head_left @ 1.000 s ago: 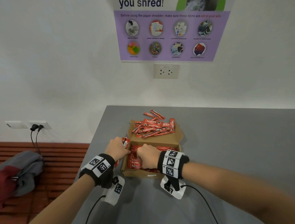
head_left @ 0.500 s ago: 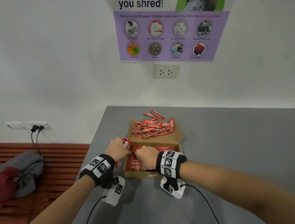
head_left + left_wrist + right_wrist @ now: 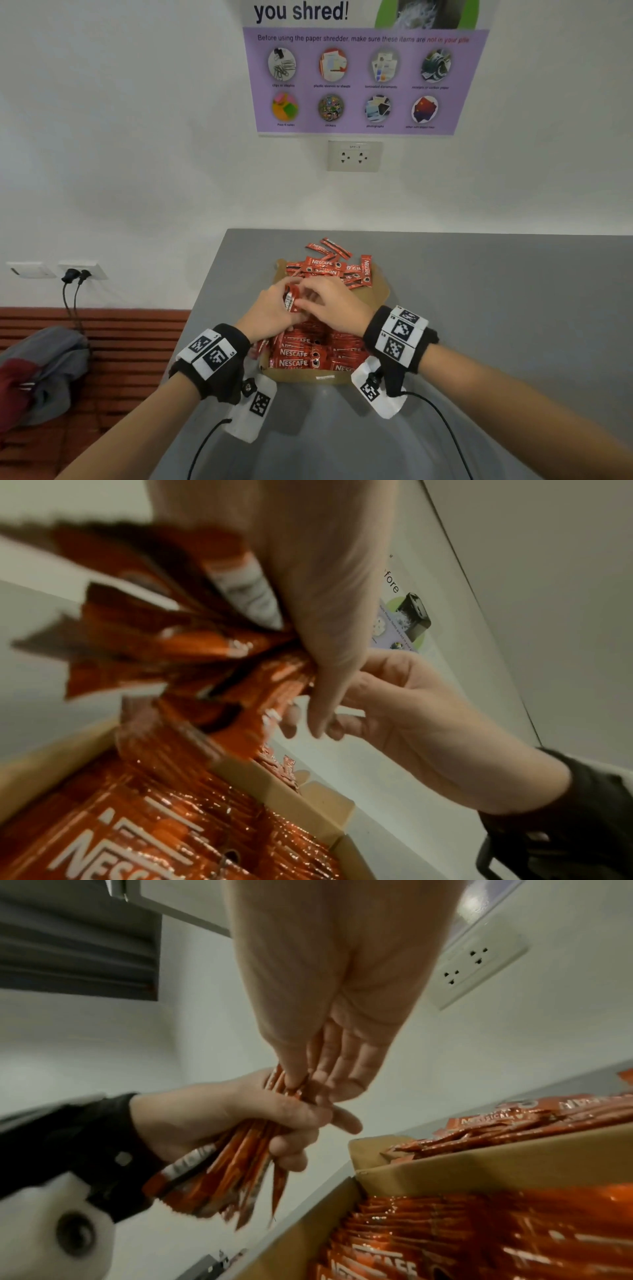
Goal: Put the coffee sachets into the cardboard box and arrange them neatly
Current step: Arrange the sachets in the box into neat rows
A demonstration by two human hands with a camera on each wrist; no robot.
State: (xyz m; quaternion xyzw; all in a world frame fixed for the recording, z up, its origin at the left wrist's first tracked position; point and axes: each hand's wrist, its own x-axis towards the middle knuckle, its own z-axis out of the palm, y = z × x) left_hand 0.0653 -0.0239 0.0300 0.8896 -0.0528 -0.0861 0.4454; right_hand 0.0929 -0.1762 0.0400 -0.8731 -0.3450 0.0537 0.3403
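Note:
An open cardboard box (image 3: 308,376) sits on the grey table, its near part packed with red Nescafe sachets (image 3: 298,354) in rows. Several loose sachets (image 3: 329,269) lie piled on the far flap. Over the box, my left hand (image 3: 274,311) grips a fanned bunch of sachets (image 3: 290,301). My right hand (image 3: 334,303) pinches the upper ends of that bunch between thumb and fingers. The right wrist view shows the left hand (image 3: 240,1123) around the bunch (image 3: 232,1177) and my right hand (image 3: 301,1083) on its top. In the left wrist view the bunch (image 3: 171,642) is blurred.
The grey table (image 3: 496,308) stretches to the right, and its left edge runs close to the box. A wall with a socket (image 3: 354,156) and a poster stands behind. A red slatted bench (image 3: 130,342) with a grey and red bundle (image 3: 41,370) is at the left.
Both hands rose from the near part of the box and moved farther in. The right hand left the packed sachets and took the top of the bunch in the left hand.

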